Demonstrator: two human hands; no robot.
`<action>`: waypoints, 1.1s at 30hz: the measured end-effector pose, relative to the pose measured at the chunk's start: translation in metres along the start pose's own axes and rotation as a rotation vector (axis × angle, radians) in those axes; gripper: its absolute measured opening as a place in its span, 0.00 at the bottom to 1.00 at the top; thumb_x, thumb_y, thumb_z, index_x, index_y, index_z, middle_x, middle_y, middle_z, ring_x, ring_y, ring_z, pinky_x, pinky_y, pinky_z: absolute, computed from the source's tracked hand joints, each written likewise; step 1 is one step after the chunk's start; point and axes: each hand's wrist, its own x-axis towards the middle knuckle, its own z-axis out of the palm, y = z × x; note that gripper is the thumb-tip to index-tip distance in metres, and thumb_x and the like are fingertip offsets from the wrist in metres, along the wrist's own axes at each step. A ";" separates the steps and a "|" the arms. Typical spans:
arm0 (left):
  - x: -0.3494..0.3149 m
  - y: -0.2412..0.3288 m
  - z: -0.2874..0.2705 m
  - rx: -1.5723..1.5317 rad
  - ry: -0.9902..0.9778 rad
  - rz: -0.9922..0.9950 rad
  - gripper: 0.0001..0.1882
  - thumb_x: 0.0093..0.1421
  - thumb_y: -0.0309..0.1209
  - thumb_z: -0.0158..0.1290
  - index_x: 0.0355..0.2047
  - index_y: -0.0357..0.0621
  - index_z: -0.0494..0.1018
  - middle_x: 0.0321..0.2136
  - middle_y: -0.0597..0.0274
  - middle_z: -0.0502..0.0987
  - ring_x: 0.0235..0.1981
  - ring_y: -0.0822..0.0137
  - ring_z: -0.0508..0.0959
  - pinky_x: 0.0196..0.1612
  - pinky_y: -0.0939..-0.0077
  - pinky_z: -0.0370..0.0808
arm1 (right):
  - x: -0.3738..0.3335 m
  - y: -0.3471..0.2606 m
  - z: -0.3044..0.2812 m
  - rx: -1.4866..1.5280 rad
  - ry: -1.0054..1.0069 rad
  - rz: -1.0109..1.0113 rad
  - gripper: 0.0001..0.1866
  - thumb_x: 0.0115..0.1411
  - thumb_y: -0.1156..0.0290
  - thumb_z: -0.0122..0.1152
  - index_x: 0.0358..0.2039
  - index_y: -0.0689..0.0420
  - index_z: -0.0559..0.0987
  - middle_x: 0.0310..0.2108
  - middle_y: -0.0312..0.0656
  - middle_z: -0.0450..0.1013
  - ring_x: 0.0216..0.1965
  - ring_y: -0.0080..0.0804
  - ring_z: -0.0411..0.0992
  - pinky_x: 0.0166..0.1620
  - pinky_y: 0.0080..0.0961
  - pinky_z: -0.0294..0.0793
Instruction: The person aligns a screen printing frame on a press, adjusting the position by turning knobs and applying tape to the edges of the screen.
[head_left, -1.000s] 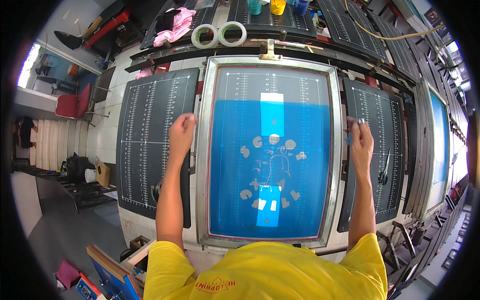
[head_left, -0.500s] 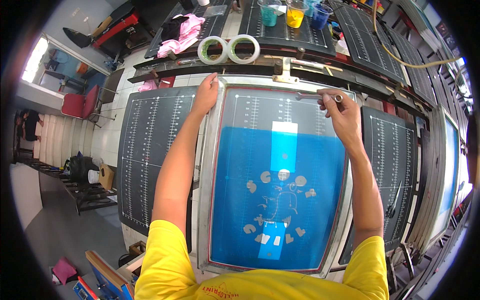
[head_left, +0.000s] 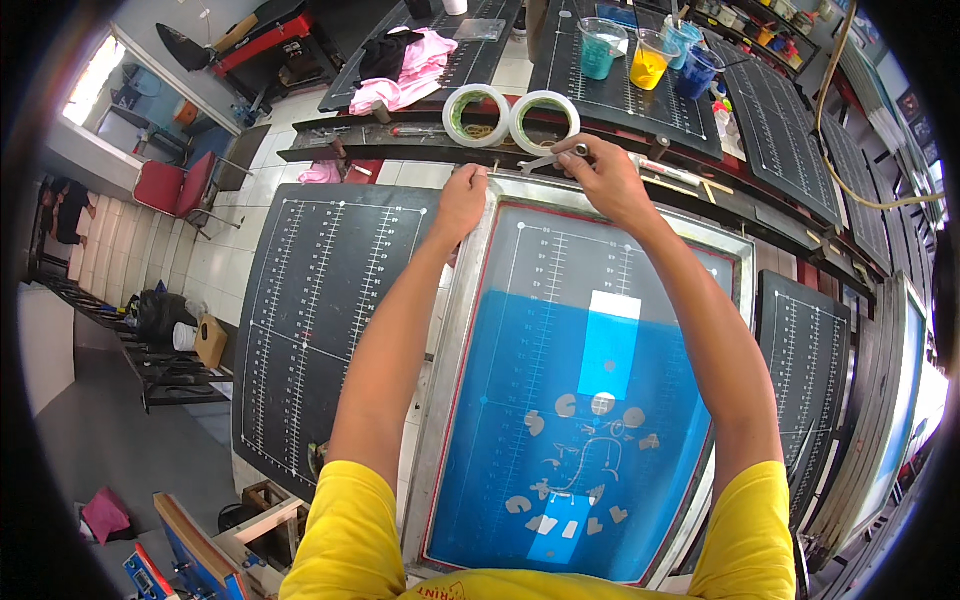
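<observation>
A silk-screen printing frame [head_left: 455, 400] with a metal border lies in front of me, its mesh [head_left: 520, 340] mostly blue with a pale stencil pattern in the lower half. My left hand [head_left: 463, 208] is closed around the frame's far left corner, its fingertips partly hidden. In my right hand [head_left: 612, 182] I hold a combination wrench [head_left: 537, 163]. The wrench's open jaw points left, above the frame's far edge, and its ring end shows between thumb and fingers. Two rolls of tape [head_left: 476, 90] stand on the dark rail [head_left: 410, 146] just beyond my hands.
Black printing boards with white rulers flank the frame, one at left [head_left: 330, 310] and one at right [head_left: 800, 350]. Cups of teal ink [head_left: 597, 58], yellow ink [head_left: 648, 70] and blue ink stand at the back, near pink cloth [head_left: 415, 72]. A hose [head_left: 828, 110] hangs at far right.
My right hand has carried the wrench leftward, from over the mesh's far right part to the far edge near my left hand. My left hand stays at the corner; the whole view has shifted.
</observation>
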 end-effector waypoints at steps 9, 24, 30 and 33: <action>-0.001 -0.004 0.000 0.001 0.025 -0.023 0.21 0.67 0.42 0.40 0.33 0.32 0.70 0.23 0.44 0.72 0.27 0.49 0.71 0.35 0.61 0.67 | 0.038 -0.010 0.034 -0.116 -0.187 0.045 0.13 0.59 0.65 0.56 0.38 0.61 0.79 0.31 0.52 0.76 0.35 0.48 0.75 0.41 0.38 0.71; -0.003 0.009 0.002 -0.031 0.029 -0.031 0.21 0.66 0.39 0.38 0.41 0.30 0.72 0.40 0.37 0.75 0.44 0.41 0.74 0.48 0.57 0.69 | 0.053 0.000 0.020 -0.456 -0.386 -0.143 0.09 0.55 0.69 0.57 0.34 0.61 0.78 0.31 0.50 0.76 0.35 0.48 0.74 0.41 0.38 0.71; 0.011 -0.011 0.001 -0.002 -0.081 -0.041 0.21 0.66 0.39 0.39 0.39 0.31 0.73 0.38 0.41 0.76 0.42 0.46 0.75 0.46 0.59 0.69 | 0.012 0.003 0.006 -0.503 -0.197 -0.122 0.07 0.56 0.73 0.53 0.34 0.61 0.77 0.32 0.50 0.76 0.37 0.50 0.74 0.41 0.41 0.72; 0.026 -0.014 -0.004 -0.208 -0.233 -0.231 0.19 0.65 0.38 0.43 0.37 0.31 0.75 0.31 0.53 0.78 0.33 0.61 0.76 0.40 0.69 0.70 | -0.012 0.007 -0.003 -0.366 -0.059 -0.092 0.08 0.56 0.73 0.54 0.35 0.61 0.77 0.31 0.50 0.76 0.36 0.48 0.74 0.40 0.39 0.72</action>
